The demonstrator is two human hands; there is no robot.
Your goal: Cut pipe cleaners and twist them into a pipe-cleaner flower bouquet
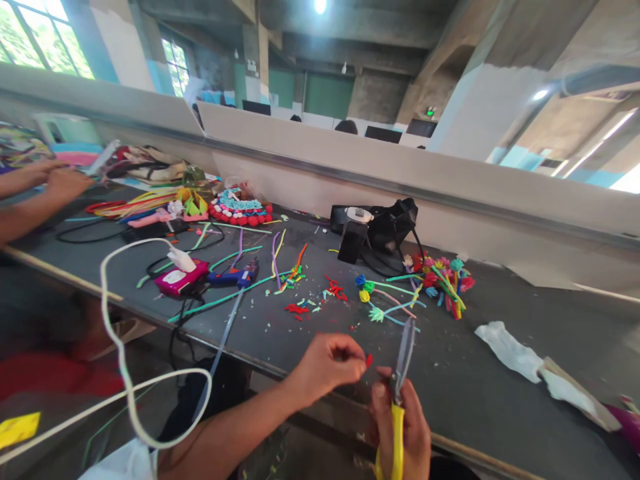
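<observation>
Near the front edge of the dark table, my left hand [327, 368] is closed in a pinch on a small red piece [369, 361], perhaps cut from a fuzzy stem. To its right, my right hand [413, 430] grips yellow-handled scissors [398, 427], blades pointing up and away. The blades look closed and stand apart from the red piece. Beyond my hands lie red clippings [336, 289] and a mixed heap of green and yellow clippings [296, 275]. Behind the scissors are stemmed pompom-like flowers, among them a mint one [376, 314].
A bunch of colourful fuzzy flowers [453, 283] lies to the right, near crumpled white paper [507, 347]. A black bag [395, 223] stands at the back. Leftward are a blue glue gun [235, 277], a magenta power box [181, 279], a looping white cable [106, 300] and another person's hands [67, 183].
</observation>
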